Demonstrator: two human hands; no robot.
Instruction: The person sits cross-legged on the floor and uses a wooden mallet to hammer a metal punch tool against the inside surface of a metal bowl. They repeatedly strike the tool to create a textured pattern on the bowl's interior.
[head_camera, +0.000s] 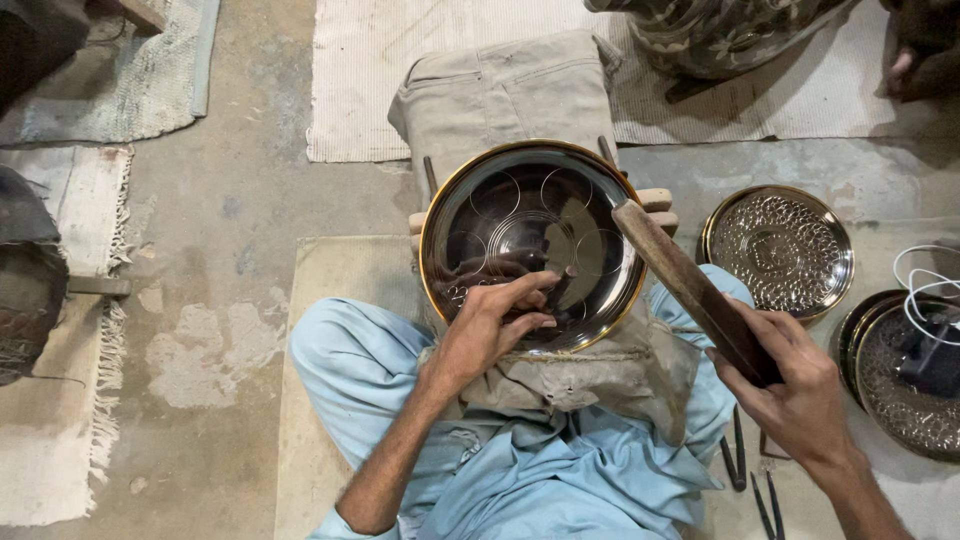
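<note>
At the far left of the frame a fringed rug lies on the concrete floor, with a grey mat in the upper left corner. Lower centre, the person sits in pale blue clothes, a tan cloth spread ahead over the lap and floor. On that cloth, in the middle of the frame, rests a round dark tray with a brass rim and scribed circles on its face. The left hand lies on the tray's lower edge, fingers curled and pinched around a small dark punch that stands on the tray's face just right of the fingertips. To the right, a long wooden mallet slants from the tray's upper right rim down to the right hand, which is closed tight around its lower end, clear of the tray and at the frame's lower right. Beyond it, two patterned silver plates lie on the floor at the right edge, a white cable looped over the farther one. Dark pliers lie below the right hand.
</note>
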